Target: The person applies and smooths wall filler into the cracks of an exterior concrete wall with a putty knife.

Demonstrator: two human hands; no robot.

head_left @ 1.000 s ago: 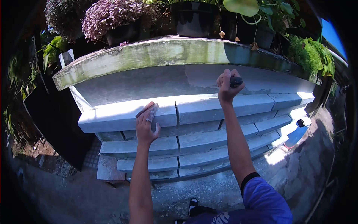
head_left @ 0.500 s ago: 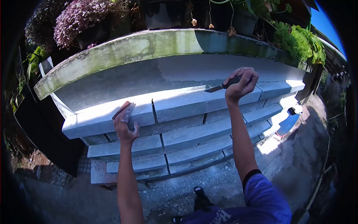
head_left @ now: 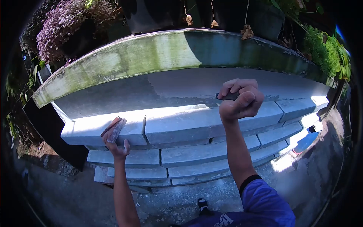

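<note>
My right hand (head_left: 244,100) is closed around the dark handle of a putty knife (head_left: 228,96), its thin blade seen edge-on and pointing left. It is raised in front of the grey wall (head_left: 181,85), partly plastered smoother and lighter. My left hand (head_left: 115,143) rests at the top row's left end, gripping a flat reddish-brown piece (head_left: 110,126) together with a crumpled clear plastic piece (head_left: 120,128). Beneath both hands is a stepped stack of pale grey blocks (head_left: 177,125), with dark gaps between them.
A mossy concrete ledge (head_left: 151,51) overhangs the wall, with potted plants on it, among them a purple-leaved one (head_left: 62,28). Dry leaves (head_left: 247,32) dangle over its edge. A blue object (head_left: 307,142) stands at the right end of the blocks. Rough concrete floor (head_left: 177,202) lies below.
My right hand has lowered and turned, so the blade now shows edge-on instead of its flat side. My view has moved closer to the ledge; my left hand keeps its hold.
</note>
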